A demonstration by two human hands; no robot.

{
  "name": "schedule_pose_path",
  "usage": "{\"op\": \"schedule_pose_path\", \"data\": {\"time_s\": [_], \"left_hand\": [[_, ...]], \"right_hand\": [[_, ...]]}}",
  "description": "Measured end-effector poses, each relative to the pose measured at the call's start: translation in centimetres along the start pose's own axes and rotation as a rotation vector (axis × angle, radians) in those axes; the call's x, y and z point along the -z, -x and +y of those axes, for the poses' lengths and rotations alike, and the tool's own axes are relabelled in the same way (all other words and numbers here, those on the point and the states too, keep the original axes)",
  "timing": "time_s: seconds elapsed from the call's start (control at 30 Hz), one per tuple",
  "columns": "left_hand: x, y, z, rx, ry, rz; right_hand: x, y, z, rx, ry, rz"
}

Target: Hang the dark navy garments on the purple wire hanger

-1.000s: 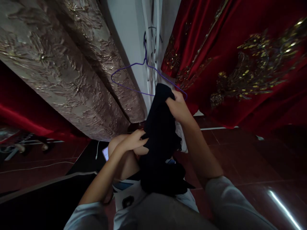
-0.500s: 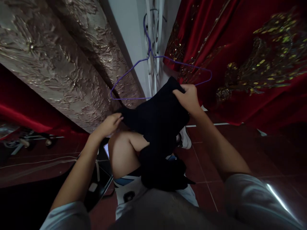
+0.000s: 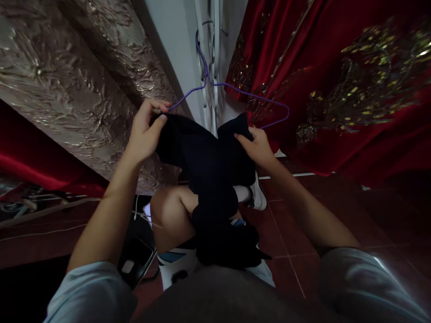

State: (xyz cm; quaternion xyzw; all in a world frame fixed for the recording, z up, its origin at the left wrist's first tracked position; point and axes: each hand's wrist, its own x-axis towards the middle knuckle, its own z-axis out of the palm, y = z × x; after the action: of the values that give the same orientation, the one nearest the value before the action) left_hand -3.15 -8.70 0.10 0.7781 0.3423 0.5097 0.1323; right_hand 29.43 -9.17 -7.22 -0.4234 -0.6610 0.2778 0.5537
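A dark navy garment [image 3: 208,161], its exact kind unclear, is stretched between my hands, and its lower part lies bunched over my lap. My left hand [image 3: 146,128] pinches its upper left corner, close to the left arm of a purple hanger [image 3: 249,93]. My right hand [image 3: 256,146] grips the top right edge between thumb and fingers, below the hanger's right end. The hanger hangs by its hook on a white metal rack [image 3: 215,54]. Cloth and my left hand hide the hanger's left end and lower bar.
Textured beige fabric [image 3: 84,85] hangs on the left, and red cloth with gold sequins [image 3: 363,80] on the right. A phone [image 3: 139,251] and a small white case [image 3: 127,266] lie on a dark surface by my left leg. Red tiles [image 3: 286,229] cover the floor.
My left hand has risen with the garment's left corner to the hanger's left arm. My right hand has shifted slightly left and down, and the cloth is spread wider.
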Motion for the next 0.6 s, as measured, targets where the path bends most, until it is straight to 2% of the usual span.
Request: {"op": "schedule_pose_path", "data": {"time_s": [0.07, 0.13, 0.23, 0.3, 0.33, 0.47, 0.57, 0.6], "left_hand": [[0.0, -0.6, 0.0, -0.009, -0.064, -0.003], [0.2, -0.9, -0.3, 0.004, -0.209, -0.007], [0.5, -1.1, -0.7, 0.040, -0.307, -0.016], [0.4, -1.3, -0.7, 0.056, -0.283, -0.021], [0.4, -1.4, -0.7, 0.062, -0.267, -0.019], [0.5, -1.8, -0.8, 0.069, -0.240, 0.035], [0.9, -1.9, -1.0, 0.102, -0.237, 0.072], [1.0, -1.8, -1.0, 0.119, -0.223, 0.070]], "right_hand": [[0.4, 0.6, -0.3, 0.053, 0.009, -0.031], [1.5, 1.0, -1.0, 0.151, 0.064, -0.008], [3.8, 1.2, -2.1, 0.241, 0.192, 0.200], [5.3, 0.9, -2.7, 0.197, 0.227, 0.314], [6.1, 0.6, -3.0, 0.161, 0.233, 0.325], [9.1, -1.0, -4.2, 0.027, 0.241, 0.174], [10.8, -2.5, -4.8, -0.169, 0.112, -0.024], [11.1, -2.9, -4.7, -0.189, 0.074, -0.047]]}}
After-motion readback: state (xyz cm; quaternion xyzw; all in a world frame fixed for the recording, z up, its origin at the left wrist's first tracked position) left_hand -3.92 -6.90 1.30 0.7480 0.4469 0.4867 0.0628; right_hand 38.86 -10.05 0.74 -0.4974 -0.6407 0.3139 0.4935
